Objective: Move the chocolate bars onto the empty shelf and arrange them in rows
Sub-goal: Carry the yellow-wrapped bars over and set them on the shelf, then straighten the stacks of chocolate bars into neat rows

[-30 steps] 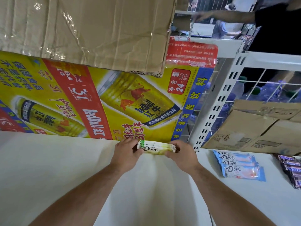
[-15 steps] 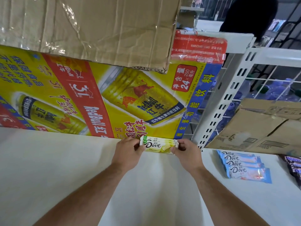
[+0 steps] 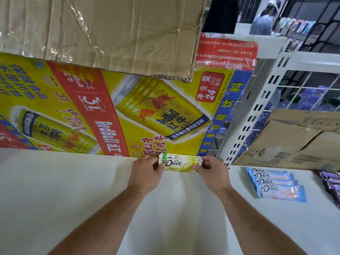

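At the white shelf's [image 3: 73, 190] back: stacked yellow Dove bars [image 3: 177, 163].
Left hand [image 3: 145, 172] and right hand [image 3: 211, 172] each grip one end.

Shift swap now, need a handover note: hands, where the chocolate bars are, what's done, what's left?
Left hand: grip on the left end of the yellow chocolate bars.
Right hand: grip on their right end.
The yellow bars, a small stack, are at the back of the white shelf, close against the Red Bull carton.
Blue chocolate bars lie overlapped further right; dark bars are at the frame edge.
Done: only the yellow stack has reached this shelf.
Left: release it, probably bring the other bars over, and line all up in rows.
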### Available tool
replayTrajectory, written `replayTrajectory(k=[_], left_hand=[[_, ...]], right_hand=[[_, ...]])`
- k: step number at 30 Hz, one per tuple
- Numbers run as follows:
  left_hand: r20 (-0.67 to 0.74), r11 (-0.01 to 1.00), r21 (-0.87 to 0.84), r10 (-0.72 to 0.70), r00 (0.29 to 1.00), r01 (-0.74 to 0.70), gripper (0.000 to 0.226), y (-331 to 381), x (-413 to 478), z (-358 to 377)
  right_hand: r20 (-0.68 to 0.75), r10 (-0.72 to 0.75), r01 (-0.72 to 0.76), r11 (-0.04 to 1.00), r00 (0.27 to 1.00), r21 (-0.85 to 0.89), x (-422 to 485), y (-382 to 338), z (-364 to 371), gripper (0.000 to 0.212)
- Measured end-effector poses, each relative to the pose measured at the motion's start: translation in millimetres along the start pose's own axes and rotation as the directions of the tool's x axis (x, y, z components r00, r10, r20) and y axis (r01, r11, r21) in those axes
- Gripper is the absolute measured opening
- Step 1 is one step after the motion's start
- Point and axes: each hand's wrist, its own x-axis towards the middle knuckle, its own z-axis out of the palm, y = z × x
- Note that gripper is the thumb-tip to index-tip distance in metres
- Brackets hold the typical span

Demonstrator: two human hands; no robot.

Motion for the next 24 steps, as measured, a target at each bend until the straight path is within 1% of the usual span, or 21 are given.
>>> replayTrajectory(k=[3,5,7,8,9,10,12,13,14,16,17,19,20,21,24], left_hand=[[-0.005,0.998,-0.052,-0.027,1.0,0.027,0.021,3.3,-0.8,-1.7],[-0.015,0.983,-0.165,-0.084,0.996,0.08,0.016,4.6,-2.7,-2.3],[-0.004,0.951,-0.272,-0.152,0.988,0.145,0.023,2.7,-3.3,-1.4],[-0.01,0.945,-0.294,-0.156,0.988,0.147,0.027,0.7,-3.0,-0.8],[-0.035,0.954,-0.276,-0.129,0.991,0.114,0.028,-0.7,-3.0,-1.0],[-0.082,0.975,-0.218,-0.065,0.995,0.046,0.028,-1.8,-4.3,-0.9],[-0.17,0.988,-0.032,0.141,0.975,-0.149,0.022,3.2,-12.8,-0.5],[-0.171,0.968,0.034,0.25,0.953,-0.248,0.021,9.7,-19.9,0.3],[-0.138,0.94,0.063,0.341,0.93,-0.335,0.024,18.0,-28.5,2.4],[0.021,0.887,0.046,0.458,0.889,-0.459,0.034,38.3,-44.2,10.7],[0.129,0.867,0.039,0.488,0.863,-0.496,0.043,50.9,-50.0,15.0],[0.312,0.847,0.035,0.494,0.811,-0.53,0.057,78.1,-58.1,22.2],[0.355,0.841,0.038,0.493,0.794,-0.54,0.058,90.5,-60.5,26.3],[0.366,0.833,0.038,0.502,0.784,-0.551,0.058,102.4,-62.4,30.2],[0.379,0.824,0.049,0.508,0.774,-0.565,0.058,132.2,-64.0,45.6]], right_hand=[[-0.002,0.009,-0.009,1.0,1.0,-0.002,-4.6,-4.7,-2.1,0.025],[-0.014,0.019,-0.019,1.0,1.0,0.024,-10.3,-6.0,-2.9,0.031],[-0.036,0.041,-0.039,0.999,0.999,0.037,-21.1,-4.6,-3.6,0.032],[-0.05,0.055,-0.054,0.998,0.997,0.014,-28.2,-2.6,-4.1,0.032],[-0.066,0.069,-0.07,0.997,0.995,-0.02,-35.9,-0.2,-5.3,0.032],[-0.084,0.083,-0.088,0.995,0.993,-0.05,-44.0,3.5,-7.3,0.033],[-0.093,0.066,-0.077,0.989,0.993,-0.127,-61.2,11.6,-14.5,0.034],[-0.079,0.014,-0.031,0.975,0.997,-0.22,-69.5,16.9,-19.7,0.033],[-0.052,-0.053,0.032,0.94,0.997,-0.339,-77.7,22.3,-25.7,0.032],[0.001,-0.181,0.156,0.841,0.983,-0.518,-92.4,33.5,-39.0,0.03],[0.02,-0.229,0.198,0.794,0.973,-0.575,-98.0,39.2,-46.1,0.029],[0.019,-0.307,0.248,0.731,0.952,-0.636,-105.5,46.8,-60.9,0.027],[0.005,-0.333,0.257,0.718,0.943,-0.646,-106.9,50.7,-68.8,0.024],[-0.004,-0.349,0.262,0.711,0.937,-0.652,-107.9,52.9,-77.0,0.021],[0.017,-0.299,0.236,0.715,0.954,-0.659,-105.0,61.8,-103.4,0.019]])
